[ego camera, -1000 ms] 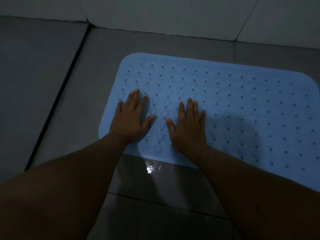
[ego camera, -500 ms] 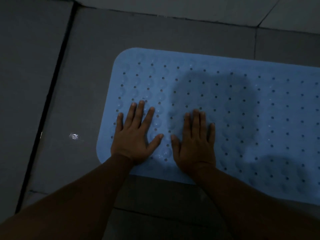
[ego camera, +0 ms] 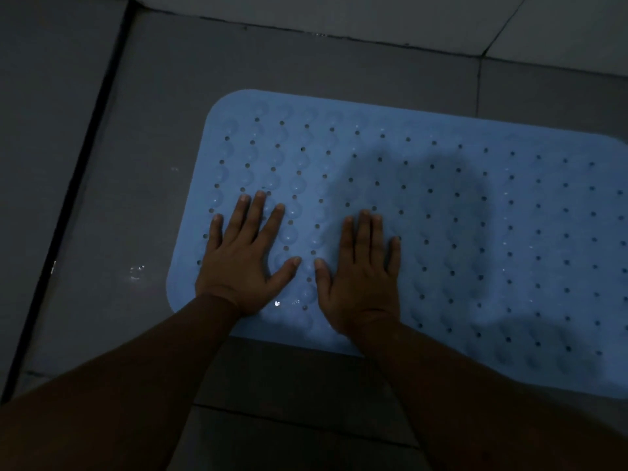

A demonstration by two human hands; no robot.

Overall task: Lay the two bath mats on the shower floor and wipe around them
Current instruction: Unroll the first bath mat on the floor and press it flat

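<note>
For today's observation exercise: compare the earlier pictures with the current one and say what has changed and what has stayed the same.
The view has shifted, so the blue bath mat sits lower in the picture. Both hands remain flat on it near its left end: the left hand and right hand press with straight fingers, side by side as before. Nothing was gripped or released. The mat still lies on the grey floor tiles.

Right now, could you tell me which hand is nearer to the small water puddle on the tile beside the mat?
Left. The left hand lies flat on the blue mat near its left edge, close to the puddle; the right hand lies farther right.
</note>
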